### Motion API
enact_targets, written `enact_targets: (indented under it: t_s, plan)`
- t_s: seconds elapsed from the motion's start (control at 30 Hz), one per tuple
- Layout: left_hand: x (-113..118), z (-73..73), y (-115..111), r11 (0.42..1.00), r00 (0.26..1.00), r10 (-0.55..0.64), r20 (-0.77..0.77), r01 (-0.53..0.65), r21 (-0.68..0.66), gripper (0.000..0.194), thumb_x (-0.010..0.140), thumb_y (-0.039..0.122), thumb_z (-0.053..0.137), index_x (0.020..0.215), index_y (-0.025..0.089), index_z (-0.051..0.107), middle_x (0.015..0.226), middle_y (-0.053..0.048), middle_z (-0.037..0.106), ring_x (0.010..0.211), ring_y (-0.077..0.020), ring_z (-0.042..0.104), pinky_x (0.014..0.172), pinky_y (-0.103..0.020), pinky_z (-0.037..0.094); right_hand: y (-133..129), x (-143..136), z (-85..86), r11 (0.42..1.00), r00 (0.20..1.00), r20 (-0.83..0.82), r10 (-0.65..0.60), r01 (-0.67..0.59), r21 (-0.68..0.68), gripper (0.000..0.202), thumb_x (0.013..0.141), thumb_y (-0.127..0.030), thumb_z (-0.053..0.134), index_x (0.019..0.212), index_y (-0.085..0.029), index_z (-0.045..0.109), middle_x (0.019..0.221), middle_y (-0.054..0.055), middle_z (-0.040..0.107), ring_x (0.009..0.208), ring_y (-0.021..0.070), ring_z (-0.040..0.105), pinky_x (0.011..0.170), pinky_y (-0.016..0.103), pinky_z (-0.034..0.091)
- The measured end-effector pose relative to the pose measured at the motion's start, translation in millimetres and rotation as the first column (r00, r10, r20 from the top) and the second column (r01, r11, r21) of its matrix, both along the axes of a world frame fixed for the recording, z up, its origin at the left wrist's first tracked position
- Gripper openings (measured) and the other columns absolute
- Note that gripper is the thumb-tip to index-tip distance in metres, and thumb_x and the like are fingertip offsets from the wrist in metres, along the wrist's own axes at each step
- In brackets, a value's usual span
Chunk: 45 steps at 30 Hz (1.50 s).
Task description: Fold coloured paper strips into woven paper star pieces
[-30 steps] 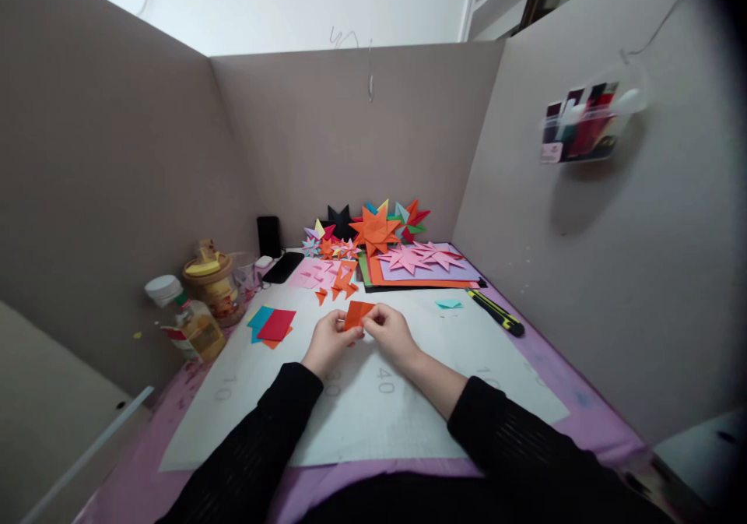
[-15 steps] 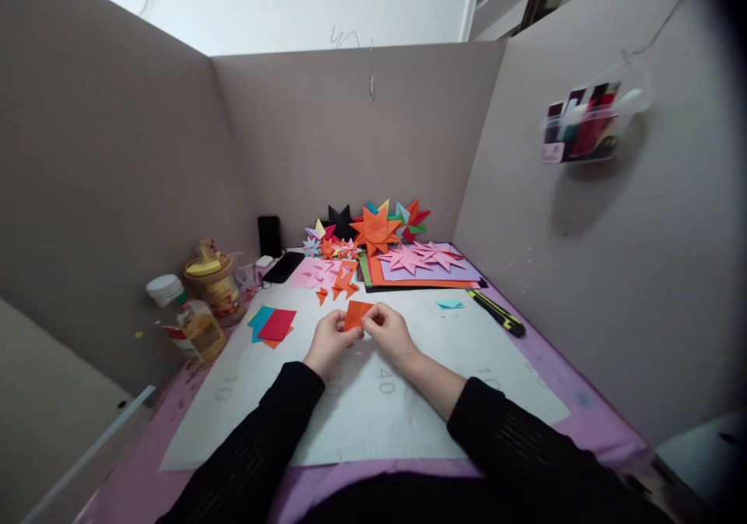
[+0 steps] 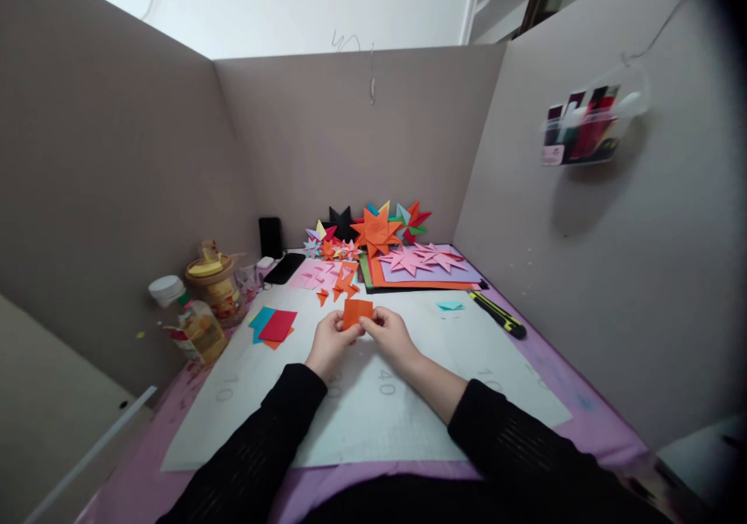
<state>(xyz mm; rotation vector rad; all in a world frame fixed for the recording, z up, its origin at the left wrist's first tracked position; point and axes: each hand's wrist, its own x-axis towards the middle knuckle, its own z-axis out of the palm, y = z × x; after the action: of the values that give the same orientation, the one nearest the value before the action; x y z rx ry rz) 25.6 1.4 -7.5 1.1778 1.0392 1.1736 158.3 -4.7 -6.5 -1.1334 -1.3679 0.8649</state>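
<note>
A small orange paper square (image 3: 357, 312) is held up between my two hands, above the white sheet (image 3: 397, 438) on the table. My left hand (image 3: 332, 341) pinches its lower left side. At its lower right, the thumb of my right hand (image 3: 392, 335) rests on the front while the fingers are behind it. Just beyond lie several folded orange paper pieces (image 3: 345, 284). Red, blue and orange paper squares (image 3: 278, 325) overlap to the left of my hands. A folded turquoise paper piece (image 3: 450, 306) lies to the right.
A yellow-black utility knife (image 3: 496, 314) lies at the right edge. Folded paper stars (image 3: 377, 230) and coloured sheets (image 3: 420, 283) fill the back. A phone (image 3: 285, 268), a lidded cup (image 3: 215, 286) and a bottle (image 3: 201, 329) stand or lie left. Grey partitions (image 3: 355, 135) surround the table.
My right hand has shifted its grip from the paper's right edge to its lower right corner, thumb in front. The orange square now faces me more fully.
</note>
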Motion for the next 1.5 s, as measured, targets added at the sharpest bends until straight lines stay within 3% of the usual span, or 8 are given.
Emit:
enact_targets:
  t_s: [0.17, 0.33, 0.5, 0.73, 0.87, 1.13, 1.3, 1.5]
  plan:
    - [0.6, 3.5, -1.3, 1.0, 0.999, -0.009, -0.043, 0.009, -0.003, 0.037, 0.058, 0.031, 0.074, 0.084, 0.013, 0.055, 0.07, -0.007, 0.067, 0.067, -0.0174, 0.064, 0.051, -0.02, 0.042, 4.4, 6.9, 6.0, 0.999, 0.999, -0.052, -0.005, 0.003, -0.047, 0.031, 0.067, -0.039, 0.06, 0.05, -0.018, 0.044, 0.045, -0.005, 0.041, 0.045, 0.0094, 0.036, 0.045, 0.022, 0.029]
    - [-0.9, 3.8, -0.2, 1.0, 0.999, 0.021, -0.048, -0.022, -0.014, 0.039, 0.059, 0.032, 0.074, 0.086, 0.013, 0.054, 0.073, -0.008, 0.067, 0.07, -0.02, 0.066, 0.051, -0.02, 0.042, 6.9, 9.6, 2.9, 0.997, 0.982, -0.187, -0.028, 0.013, -0.08, 0.028, 0.072, -0.044, 0.055, 0.062, -0.018, 0.05, 0.047, -0.005, 0.042, 0.042, 0.0089, 0.036, 0.042, 0.022, 0.029]
    - [0.0, 2.1, -2.4, 0.999, 0.997, -0.035, -0.062, 0.035, -0.005, 0.038, 0.061, 0.03, 0.072, 0.088, 0.013, 0.053, 0.073, -0.008, 0.068, 0.066, -0.0169, 0.064, 0.052, -0.02, 0.042, 4.8, 6.3, 0.2, 0.996, 0.994, -0.094, 0.059, -0.065, -0.063, 0.031, 0.069, -0.04, 0.06, 0.054, -0.017, 0.046, 0.048, -0.005, 0.042, 0.045, 0.0087, 0.036, 0.044, 0.022, 0.028]
    - [2.0, 1.0, -7.3, 0.991, 0.991, -0.131, -0.028, 0.13, -0.032, 0.04, 0.059, 0.027, 0.075, 0.088, 0.014, 0.05, 0.074, -0.006, 0.066, 0.062, -0.0135, 0.061, 0.053, -0.021, 0.044, 7.1, 13.0, 2.8, 0.997, 0.996, -0.09, -0.026, 0.02, -0.071, 0.033, 0.068, -0.039, 0.058, 0.049, -0.018, 0.042, 0.043, -0.006, 0.038, 0.044, 0.0086, 0.034, 0.045, 0.022, 0.027]
    - [2.0, 2.4, -6.4, 0.993, 0.993, -0.114, -0.007, 0.114, 0.013, 0.044, 0.059, 0.028, 0.074, 0.093, 0.015, 0.049, 0.086, -0.008, 0.066, 0.064, -0.013, 0.061, 0.052, -0.02, 0.044, 6.6, 11.9, 1.4, 0.998, 0.998, -0.057, -0.003, -0.001, -0.057, 0.033, 0.067, -0.04, 0.059, 0.05, -0.018, 0.042, 0.045, -0.006, 0.038, 0.045, 0.0084, 0.033, 0.046, 0.022, 0.027]
    - [-0.4, 5.6, -3.7, 0.997, 0.996, -0.075, -0.04, 0.076, 0.014, 0.039, 0.061, 0.028, 0.072, 0.088, 0.014, 0.047, 0.07, -0.004, 0.065, 0.055, -0.01, 0.058, 0.049, -0.017, 0.039, 4.0, 5.8, -3.7, 0.993, 0.993, -0.072, 0.094, -0.099, -0.061, 0.032, 0.067, -0.042, 0.06, 0.053, -0.016, 0.048, 0.048, -0.005, 0.043, 0.047, 0.009, 0.037, 0.048, 0.022, 0.03]
    - [0.3, 2.9, -5.4, 0.996, 0.993, -0.092, -0.079, 0.093, 0.01, 0.036, 0.062, 0.026, 0.07, 0.087, 0.014, 0.047, 0.066, -0.003, 0.065, 0.053, -0.0101, 0.057, 0.049, -0.018, 0.041, 9.6, 11.6, -4.4, 0.992, 0.989, -0.146, 0.006, -0.024, -0.123, 0.035, 0.064, -0.044, 0.062, 0.05, -0.017, 0.044, 0.043, -0.005, 0.04, 0.042, 0.0077, 0.035, 0.043, 0.022, 0.026]
    - [-13.8, 2.0, 3.1, 0.965, 0.965, -0.002, -0.261, 0.071, 0.253, 0.043, 0.068, 0.021, 0.064, 0.107, 0.018, 0.048, 0.08, -0.005, 0.067, 0.073, -0.0153, 0.064, 0.065, -0.025, 0.048, 16.3, 21.4, -4.4, 0.941, 0.954, -0.288, 0.079, -0.167, -0.295, 0.026, 0.059, -0.038, 0.067, 0.059, -0.014, 0.055, 0.051, -0.003, 0.05, 0.044, 0.0072, 0.04, 0.042, 0.02, 0.027]
